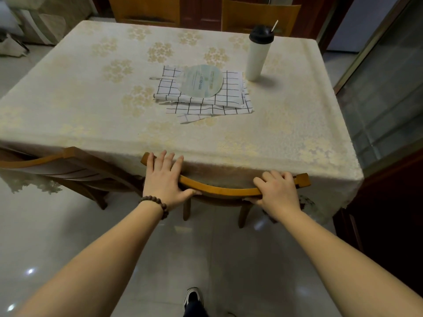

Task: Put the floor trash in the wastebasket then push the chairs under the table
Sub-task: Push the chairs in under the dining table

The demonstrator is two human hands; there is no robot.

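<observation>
A wooden chair (219,190) stands tucked against the near edge of the table (91,106), its curved top rail touching the cream tablecloth. My left hand (163,179) lies over the left end of that rail, fingers spread forward and thumb hooked under it. My right hand (278,193) is wrapped around the right end of the rail. Only the rail and two legs of the chair show; the seat is hidden under the cloth. No floor trash or wastebasket is in view.
A second wooden chair (68,167) sits angled at the table's near left. Two more chairs (146,10) stand at the far side. On the table are a white tumbler (257,53), a round fan (200,81) and checked cloths (217,101). A glass door (384,92) is on the right.
</observation>
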